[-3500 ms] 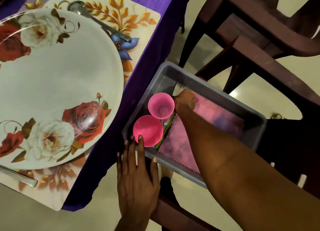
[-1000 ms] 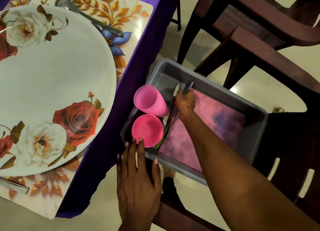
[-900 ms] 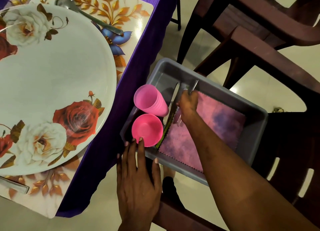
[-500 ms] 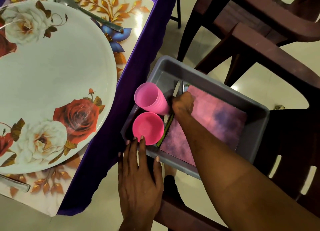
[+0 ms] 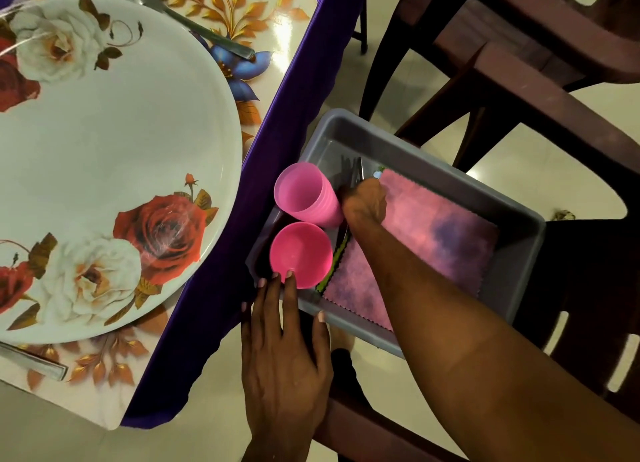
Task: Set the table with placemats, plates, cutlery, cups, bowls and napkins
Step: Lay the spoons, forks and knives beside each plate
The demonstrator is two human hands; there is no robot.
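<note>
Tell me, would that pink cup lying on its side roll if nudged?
Probably. The cup lies tipped in the grey bin, and its round, tapered wall suggests it would roll in a curve. It looks like thin plastic, so likely light. The bowl and right hand beside it might stop it.

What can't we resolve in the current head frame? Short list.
- Cutlery in the grey bin, head view: the right hand covers it; type and count unclear.
- Right hand grip: fingers hidden beneath its back.
- Green-edged item: mostly buried under the pink cloth.
- Utensil below the plate: cut off by the left edge and plate rim.
</note>
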